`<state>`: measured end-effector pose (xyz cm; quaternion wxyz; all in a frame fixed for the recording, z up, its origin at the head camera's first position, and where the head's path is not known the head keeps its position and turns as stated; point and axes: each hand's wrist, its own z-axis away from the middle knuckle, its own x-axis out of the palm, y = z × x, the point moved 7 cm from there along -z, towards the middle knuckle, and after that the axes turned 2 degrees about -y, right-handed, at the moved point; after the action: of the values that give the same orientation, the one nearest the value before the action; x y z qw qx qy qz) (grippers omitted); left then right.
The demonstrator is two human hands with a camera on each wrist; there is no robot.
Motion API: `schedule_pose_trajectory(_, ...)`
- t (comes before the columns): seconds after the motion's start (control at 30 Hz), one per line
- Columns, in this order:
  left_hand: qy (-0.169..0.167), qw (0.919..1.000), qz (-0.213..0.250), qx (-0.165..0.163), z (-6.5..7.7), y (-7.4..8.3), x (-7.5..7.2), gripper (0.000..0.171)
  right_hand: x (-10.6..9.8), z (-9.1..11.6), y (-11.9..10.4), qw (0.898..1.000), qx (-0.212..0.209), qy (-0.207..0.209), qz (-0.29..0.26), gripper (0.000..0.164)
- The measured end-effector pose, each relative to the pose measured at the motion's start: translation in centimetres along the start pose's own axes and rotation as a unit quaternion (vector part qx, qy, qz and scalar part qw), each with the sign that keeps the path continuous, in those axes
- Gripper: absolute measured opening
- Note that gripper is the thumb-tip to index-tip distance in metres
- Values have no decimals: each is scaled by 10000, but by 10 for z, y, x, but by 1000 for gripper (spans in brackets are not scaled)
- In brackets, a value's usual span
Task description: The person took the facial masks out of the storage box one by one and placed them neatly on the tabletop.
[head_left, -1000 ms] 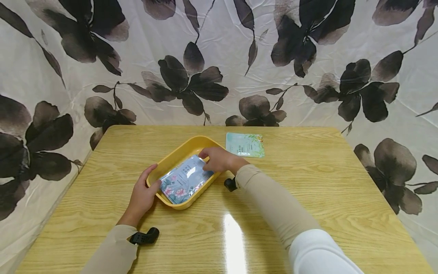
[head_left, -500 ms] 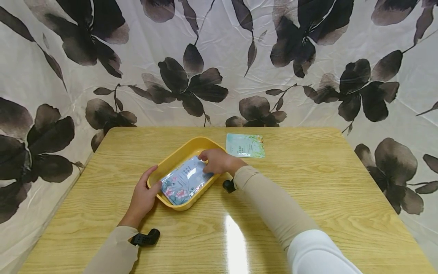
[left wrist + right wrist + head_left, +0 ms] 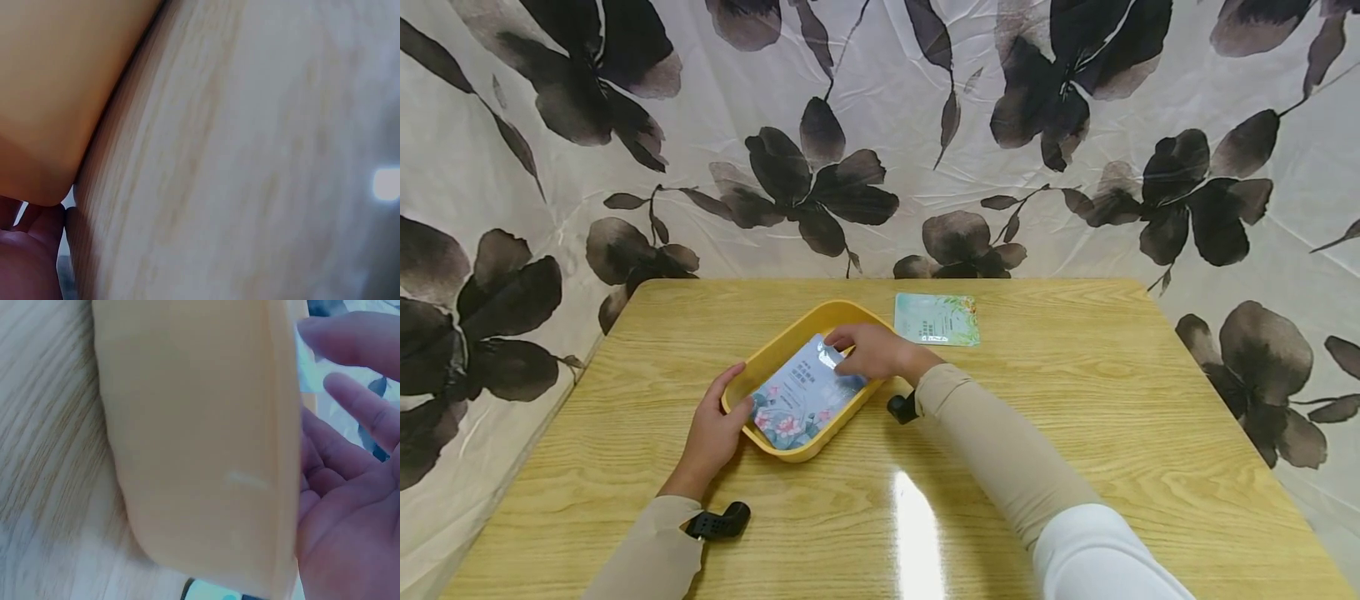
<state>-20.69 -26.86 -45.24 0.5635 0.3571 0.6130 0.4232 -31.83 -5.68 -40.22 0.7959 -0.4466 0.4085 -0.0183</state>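
A yellow plastic basket (image 3: pixel 838 312) stands at an angle on the wooden table, left of the middle. My left hand (image 3: pixel 713 432) grips its near left end, thumb over the rim and fingers along the outside. Inside lies a pale blue sheet mask packet (image 3: pixel 799 398) with pink flowers, its far end slightly raised. With the forearm crossing the basket's right side, my right hand (image 3: pixel 874 350) pinches the packet near that far end. In the right wrist view the thumb (image 3: pixel 347 340) and a finger (image 3: pixel 362 409) show beyond the basket wall (image 3: pixel 200 437).
A mint green packet (image 3: pixel 936 319) with a leafy print lies flat behind the basket, to its right. Beyond the table's far edge hangs a white cloth (image 3: pixel 940 225) with dark flowers. A bright reflection marks the tabletop (image 3: pixel 1075 400) in front.
The pale blue packet has shifted a little toward the far left and its surface looks flatter. The right hand has moved slightly left. The left hand and the basket have stayed put.
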Motion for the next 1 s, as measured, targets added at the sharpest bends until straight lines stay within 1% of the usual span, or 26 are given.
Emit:
schedule_pose_trajectory(0.1, 73, 9999, -100, -40, -1, 0, -1, 58, 0, -1, -5, 9998, -203, -25, 8, 48)
schedule_pose_trajectory(0.23, 113, 9998, -125, -87, -2, 0, -2, 59, 2, -1, -11, 9992, -367, -134, -16, 46)
schedule_pose_trajectory(0.4, 71, 9998, -82, -158, -2, -1, -2, 60, 6, -1, -15, 9983, -482, -289, -129, 43)
schedule_pose_trajectory(0.6, 35, 9998, -47, -163, -2, -2, -1, 60, 11, 0, -20, 9969, -729, -283, -125, 43)
schedule_pose_trajectory(0.73, 40, 9998, -61, -176, -1, -2, -1, 60, 14, 1, -22, 9965, -768, -280, -166, 46)
schedule_pose_trajectory(1.0, 34, 9997, -103, -227, -1, -2, -1, 59, 25, 2, -28, 9961, -745, -462, -113, 47)
